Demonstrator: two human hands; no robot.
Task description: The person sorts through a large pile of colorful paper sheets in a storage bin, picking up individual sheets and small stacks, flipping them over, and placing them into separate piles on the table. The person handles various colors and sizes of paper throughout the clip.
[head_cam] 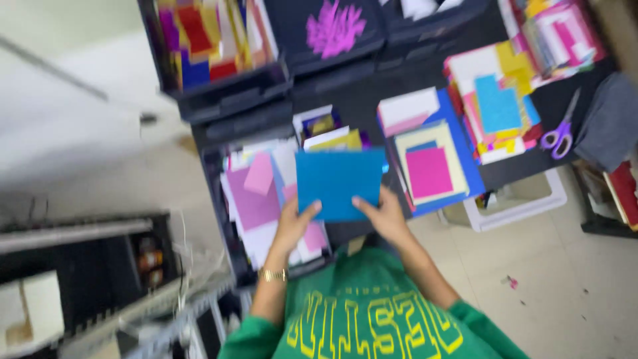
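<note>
Blue card (339,183) held flat-on, long axis sideways, by both hands' grip.

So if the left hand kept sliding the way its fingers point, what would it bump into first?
The left hand already touches the blue sheet. Beyond that, probably the yellow and purple papers behind, though depth is unclear.

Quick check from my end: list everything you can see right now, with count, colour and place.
blue sheet: one, blue, held up in both hands at centre.
open drawer: one, dark, below the sheet, holding pink, purple and white paper.
upper bins: several, dark, top, with mixed coloured paper.
paper stacks: several, multicoloured, on the dark table at right.
scissors: one, purple handles, far right of table.
white tray: one, under the table edge.
left hand: gold bracelet, gripping the sheet's lower left.
right hand: gripping its lower right.
</note>
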